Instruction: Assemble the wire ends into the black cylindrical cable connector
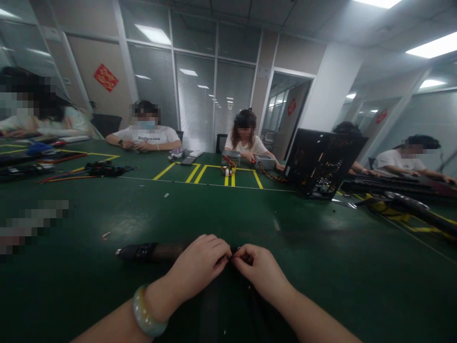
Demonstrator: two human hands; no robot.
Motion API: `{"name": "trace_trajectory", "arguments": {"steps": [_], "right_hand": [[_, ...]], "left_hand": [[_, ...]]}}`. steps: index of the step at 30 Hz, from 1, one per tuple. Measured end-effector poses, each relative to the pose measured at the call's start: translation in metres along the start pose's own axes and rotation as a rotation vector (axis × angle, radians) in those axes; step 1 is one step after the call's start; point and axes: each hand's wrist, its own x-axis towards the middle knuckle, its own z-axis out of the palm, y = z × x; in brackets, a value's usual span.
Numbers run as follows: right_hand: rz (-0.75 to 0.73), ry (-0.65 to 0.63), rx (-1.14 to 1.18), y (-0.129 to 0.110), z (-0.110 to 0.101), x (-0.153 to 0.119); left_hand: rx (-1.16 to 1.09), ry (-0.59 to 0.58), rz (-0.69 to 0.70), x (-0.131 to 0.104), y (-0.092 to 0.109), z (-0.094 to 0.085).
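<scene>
Both of my hands are together over the green table (pixel 124 295), fingertips nearly meeting. With curled, pinched fingers, my left hand (pixel 203 257) grips something small and dark that I cannot make out. My right hand (pixel 260 269) pinches at the same spot, thumb against fingers, and what lies between them is too small to name. Behind my left hand a dark, cylindrical tool like an electric screwdriver (pixel 143 252) lies on its side, its tip pointing left and its other end hidden by the hand. A bracelet (pixel 146 312) circles my left wrist.
A black computer case (pixel 321 164) stands at the right. Grey power supply units (pixel 264 161) with cables sit across the table, near a co-worker (pixel 244 136). Loose cables (pixel 103 169) lie at the left. Several other people sit around the table. A black and yellow bundle (pixel 403 207) lies far right.
</scene>
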Motion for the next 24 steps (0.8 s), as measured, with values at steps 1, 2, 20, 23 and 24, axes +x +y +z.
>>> {"name": "trace_trajectory", "arguments": {"steps": [1,2,20,23,24], "right_hand": [[-0.003,0.0,0.007,0.0004,0.0007,0.0003],[-0.005,0.005,0.012,0.0007,0.0013,0.0006],[0.001,0.022,-0.08,0.0026,-0.0016,0.0011],[-0.002,0.016,-0.079,0.0049,-0.0014,0.0019],[-0.003,0.013,-0.077,0.0057,-0.0013,0.0021]], "left_hand": [[-0.001,0.004,-0.003,0.0002,0.0003,0.0006],[-0.002,0.008,-0.007,0.0006,0.0007,0.0013],[-0.028,0.047,-0.063,-0.0041,0.0092,0.0016],[-0.034,0.054,-0.054,-0.0043,0.0096,0.0023],[-0.035,0.061,-0.048,-0.0042,0.0101,0.0022]]}}
